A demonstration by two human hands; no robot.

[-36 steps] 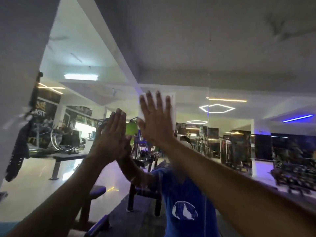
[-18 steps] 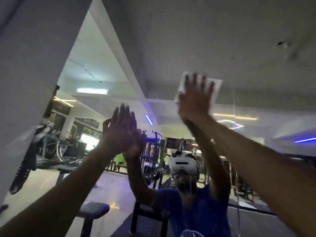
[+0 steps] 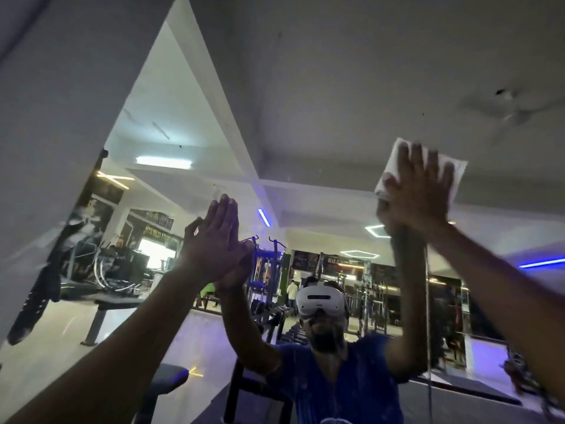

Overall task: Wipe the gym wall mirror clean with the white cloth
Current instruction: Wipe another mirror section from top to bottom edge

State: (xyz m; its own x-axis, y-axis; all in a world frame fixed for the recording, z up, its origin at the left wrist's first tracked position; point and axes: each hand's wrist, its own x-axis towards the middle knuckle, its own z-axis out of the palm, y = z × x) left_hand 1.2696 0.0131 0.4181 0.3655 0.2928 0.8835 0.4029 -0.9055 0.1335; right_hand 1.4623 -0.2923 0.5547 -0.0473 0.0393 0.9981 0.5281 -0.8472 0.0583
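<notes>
Obs.: right hand (image 3: 417, 191) flat, fingers spread wide and straight, palm pressing the folded white rectangular cloth (image 3: 455, 175) against the large glass gym wall mirror (image 3: 321, 102). Cloth edges show above the fingertips and out past the thumb-side and little-finger-side of the hand; the rest is hidden under the palm. No curl or pinch visible, so the cloth is held by pressure alone.

Left hand (image 3: 214, 243) also flat, fingers straight and close together, laid on the glass with nothing under it. It meets its own reflection fingertip to fingertip. Judged to be a brace.

Change: over the last second the right hand and cloth have travelled from just beside the left hand, up and away to its right, now well apart from it and higher than it. The left hand has stayed planted at roughly the same spot on the glass. The view has tilted up with the stroke.

Meaning: one diagonal upward pass is done or near its end. The band of glass between the two hands has been covered; glass above the right hand and farther out to its right is probably not yet wiped. Small specks remain visible on the mirror above the left hand, though whether they are on the glass or on the reflected ceiling I cannot tell.

Below the right forearm, the reflected person in a blue shirt (image 3: 336, 381).

Risk: flat-palm hold may let the cloth slip on reversal.
</notes>
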